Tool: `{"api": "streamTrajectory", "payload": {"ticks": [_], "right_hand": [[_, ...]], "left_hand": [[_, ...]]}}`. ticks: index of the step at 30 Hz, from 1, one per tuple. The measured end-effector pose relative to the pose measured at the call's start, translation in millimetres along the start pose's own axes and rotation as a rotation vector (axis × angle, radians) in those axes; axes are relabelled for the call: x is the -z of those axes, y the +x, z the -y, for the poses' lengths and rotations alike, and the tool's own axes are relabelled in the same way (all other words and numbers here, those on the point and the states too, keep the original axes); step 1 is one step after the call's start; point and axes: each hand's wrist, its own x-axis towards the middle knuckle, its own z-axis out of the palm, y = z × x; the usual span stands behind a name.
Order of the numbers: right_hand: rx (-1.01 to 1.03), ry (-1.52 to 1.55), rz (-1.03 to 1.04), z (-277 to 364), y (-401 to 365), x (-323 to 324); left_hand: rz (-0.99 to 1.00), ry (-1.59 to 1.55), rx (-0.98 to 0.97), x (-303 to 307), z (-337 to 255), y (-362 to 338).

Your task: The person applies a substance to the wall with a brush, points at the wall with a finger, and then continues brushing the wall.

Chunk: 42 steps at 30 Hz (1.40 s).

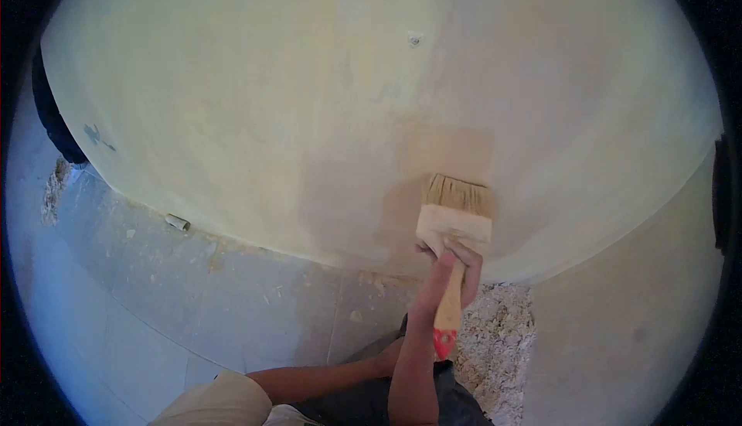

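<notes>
A wide, flat paintbrush (pixel 454 221) with pale bristles and a red-tipped wooden handle is gripped in my right hand (pixel 461 265). Its bristles touch the lower part of a large pale yellowish surface (pixel 232 101), beside a damp tan patch (pixel 444 149). My left hand (pixel 393 355) lies low over my dark-clothed lap, partly behind my right forearm; its fingers are hidden.
Grey floor tiles (pixel 255 291) run along the bottom edge of the pale surface. A small cylindrical piece (pixel 178 222) lies on the floor at the left. Crumbly light material (pixel 498 345) fills a strip right of my lap. Dark shapes stand at both side edges.
</notes>
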Motion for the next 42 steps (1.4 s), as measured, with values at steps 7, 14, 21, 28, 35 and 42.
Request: {"api": "streamTrajectory", "payload": {"ticks": [7,14,21,28,35,42], "right_hand": [[0.18,0.202,-0.064,38,37,-25],[0.052,0.082,0.023,3,-2,-6],[0.26,0.259,-0.077,34,63,12],[-0.056,0.13,-0.078,16,22,42],[0.201,0.065,-0.026,2,73,52],[0.01,0.061,-0.121,-22,39,62]], "left_hand": [[-0.154,0.378,-0.298,-31,-131,-19],[-0.113,0.133,-0.223,-10,-21,0],[-0.094,0.802,-0.392,-27,-107,-3],[-0.157,0.681,-0.132,-38,-102,-1],[-0.045,1.215,-0.506,-19,-68,12],[-0.11,0.905,-0.315,-39,-94,8]]}}
